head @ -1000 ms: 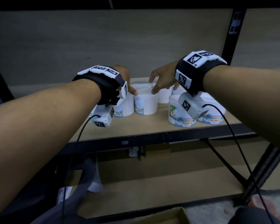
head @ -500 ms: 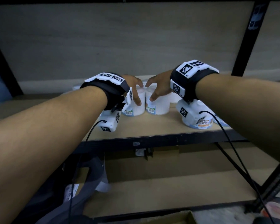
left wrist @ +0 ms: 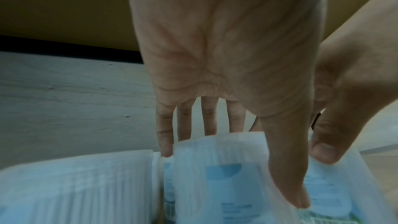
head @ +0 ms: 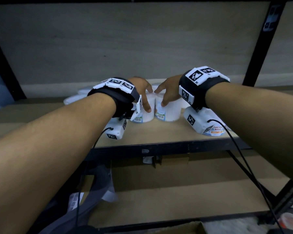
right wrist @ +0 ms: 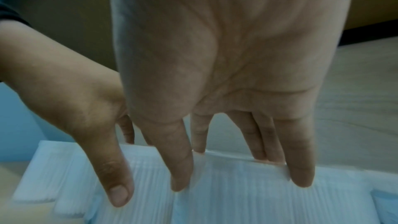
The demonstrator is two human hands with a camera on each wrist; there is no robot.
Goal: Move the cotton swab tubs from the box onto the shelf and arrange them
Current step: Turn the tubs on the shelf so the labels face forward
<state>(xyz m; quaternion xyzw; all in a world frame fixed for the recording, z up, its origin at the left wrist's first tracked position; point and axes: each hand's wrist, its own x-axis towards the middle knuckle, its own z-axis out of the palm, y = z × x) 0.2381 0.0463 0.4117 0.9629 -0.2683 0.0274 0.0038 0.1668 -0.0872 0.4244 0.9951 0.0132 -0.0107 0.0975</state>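
On the wooden shelf, the left hand and right hand each clasp 1 of 2 upright cotton swab tubs from above, fingers curled; sliding them together gently should keep both upright.

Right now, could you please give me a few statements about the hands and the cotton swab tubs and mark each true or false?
1. The left hand grips a tub standing on the shelf. True.
2. The right hand hangs free of any tub. False: it grips the neighbouring tub.
3. The two gripped tubs stand side by side. True.
4. The gripped tubs lie on their sides. False: both stand upright.
5. A tub labelled COTTON BUDS stands nearer the shelf's front edge. True.
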